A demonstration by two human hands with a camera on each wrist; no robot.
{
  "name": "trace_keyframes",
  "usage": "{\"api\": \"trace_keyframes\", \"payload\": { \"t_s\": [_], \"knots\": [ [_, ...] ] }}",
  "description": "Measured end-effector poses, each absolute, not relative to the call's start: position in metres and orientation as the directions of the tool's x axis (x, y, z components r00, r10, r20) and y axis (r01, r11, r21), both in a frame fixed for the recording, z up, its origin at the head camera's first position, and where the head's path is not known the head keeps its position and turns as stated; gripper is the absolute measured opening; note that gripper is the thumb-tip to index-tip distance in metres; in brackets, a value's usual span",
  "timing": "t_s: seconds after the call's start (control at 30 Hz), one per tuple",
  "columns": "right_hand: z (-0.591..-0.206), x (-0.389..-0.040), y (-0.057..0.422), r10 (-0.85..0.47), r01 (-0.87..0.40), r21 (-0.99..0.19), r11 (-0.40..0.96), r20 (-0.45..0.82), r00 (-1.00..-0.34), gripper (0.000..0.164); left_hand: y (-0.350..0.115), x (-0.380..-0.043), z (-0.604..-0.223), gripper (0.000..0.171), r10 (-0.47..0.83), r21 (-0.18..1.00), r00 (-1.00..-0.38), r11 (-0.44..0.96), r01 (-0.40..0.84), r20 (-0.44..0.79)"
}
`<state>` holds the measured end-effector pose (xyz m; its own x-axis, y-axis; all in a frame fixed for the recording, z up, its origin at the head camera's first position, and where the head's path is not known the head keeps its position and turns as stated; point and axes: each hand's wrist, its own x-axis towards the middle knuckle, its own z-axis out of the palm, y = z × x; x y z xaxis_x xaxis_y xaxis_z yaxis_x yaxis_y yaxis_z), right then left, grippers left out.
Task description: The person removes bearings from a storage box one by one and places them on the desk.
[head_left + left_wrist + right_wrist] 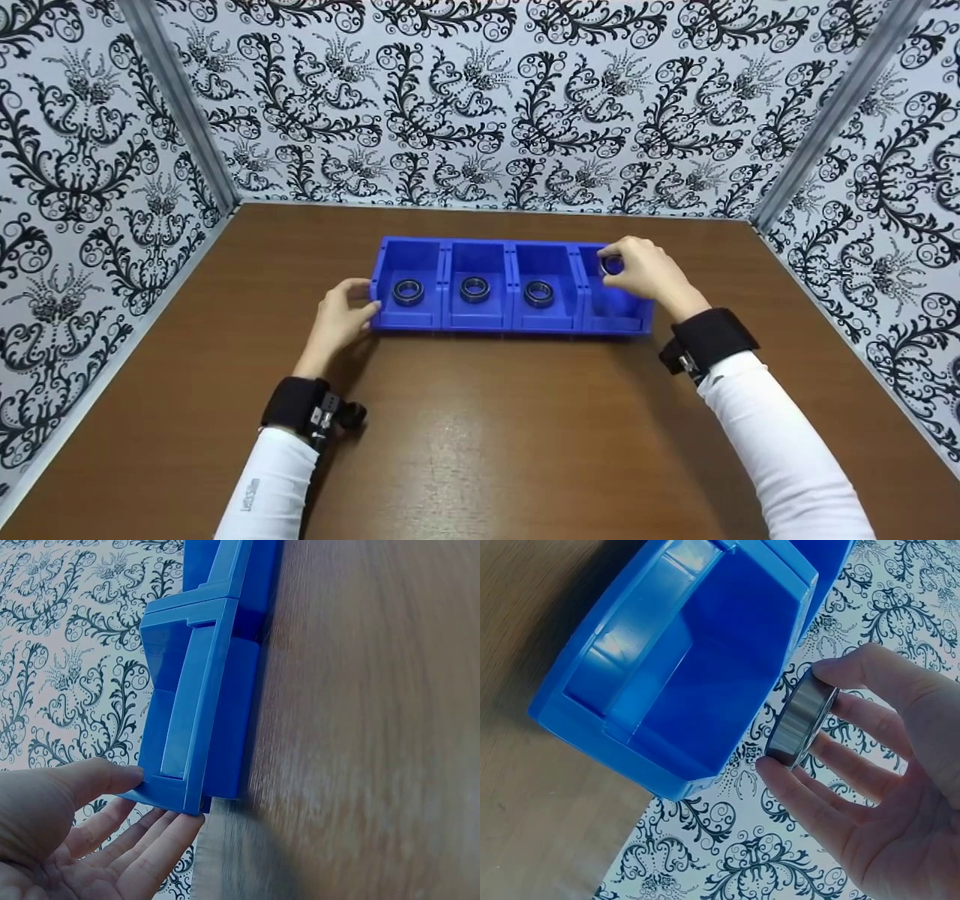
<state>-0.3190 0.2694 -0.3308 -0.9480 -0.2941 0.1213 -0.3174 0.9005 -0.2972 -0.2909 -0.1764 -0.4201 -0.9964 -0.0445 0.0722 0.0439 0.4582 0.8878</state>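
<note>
A row of joined blue plastic bins (477, 323) stands on the wooden table. Flat on the floors of the three bins from the left lie ball bearings: one (408, 292) in the leftmost, another (475, 289) beside it, a third (538, 294) further right. My left hand (341, 319) holds the row's left end wall, thumb at the rim and fingers along the outside. Over the rightmost bin, my right hand (649, 274) pinches another bearing (802, 720) by its outer edge between thumb and fingertip. That bearing is tilted on edge, above the bin's rim in the right wrist view.
The brown table (450, 420) spreads out in front of the bins. Patterned black-and-white panels (480, 97) wall it at the back and both sides, with grey metal posts (184, 105) at the corners. Each wrist wears a black strap (712, 341) with a small camera.
</note>
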Motion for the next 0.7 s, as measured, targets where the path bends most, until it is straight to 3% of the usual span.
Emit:
{"api": "trace_keyframes", "payload": {
  "t_s": [0.7],
  "knots": [
    [-0.3237, -0.3116, 0.2756, -0.301, -0.326, -0.293, 0.899, 0.127, -0.945, 0.050, -0.1777, -0.2912, -0.4220, 0.044, -0.041, 0.890, -0.996, 0.453, 0.055, 0.083]
  ]
}}
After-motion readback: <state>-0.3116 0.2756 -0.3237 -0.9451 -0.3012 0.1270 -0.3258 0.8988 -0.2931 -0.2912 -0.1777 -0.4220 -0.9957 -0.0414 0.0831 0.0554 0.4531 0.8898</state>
